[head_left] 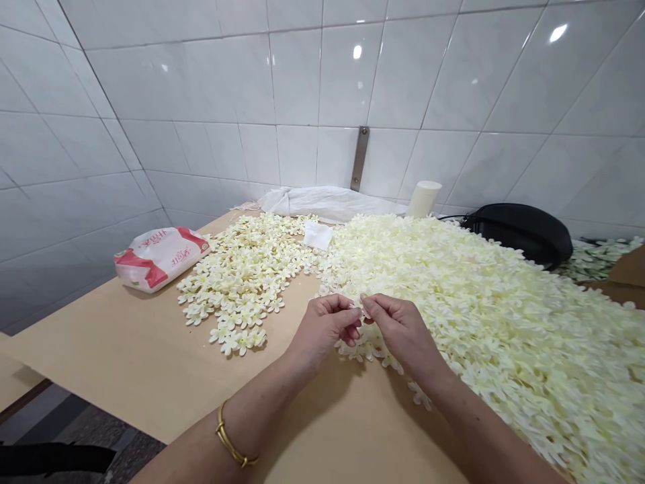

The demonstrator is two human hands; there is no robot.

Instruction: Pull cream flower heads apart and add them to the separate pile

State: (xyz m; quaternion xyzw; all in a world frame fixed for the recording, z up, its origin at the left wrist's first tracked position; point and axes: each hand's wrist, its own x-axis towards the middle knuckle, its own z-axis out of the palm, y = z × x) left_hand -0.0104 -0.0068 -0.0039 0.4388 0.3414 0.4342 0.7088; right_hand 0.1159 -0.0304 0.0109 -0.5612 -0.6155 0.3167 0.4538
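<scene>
A big heap of pale flowers point(494, 302) takes up the right part of the surface point(101, 329). At its near left edge are the left hand point(322, 329) and the right hand point(407, 336), close to each other, their fingers narrowed to a pinch; whatever is between them is too small to tell. The hands and forearms hide part of that edge, where some loose flowers point(367, 348) lie.

To the left of the heap spreads a smaller pile of flowers point(252, 262), with a tissue pack point(161, 252) on the pile's far side from the heap. A small white paper point(317, 235) lies at the heap's far left edge. Behind the heap stand a whitish cylinder point(424, 199) and a rounded black object point(521, 232); a white sheet point(322, 204) stretches behind its left end.

The surface is light brown, wood-coloured. Beyond the heap rises a glossy tiled wall point(216, 81) carrying a metal strip point(359, 159).
</scene>
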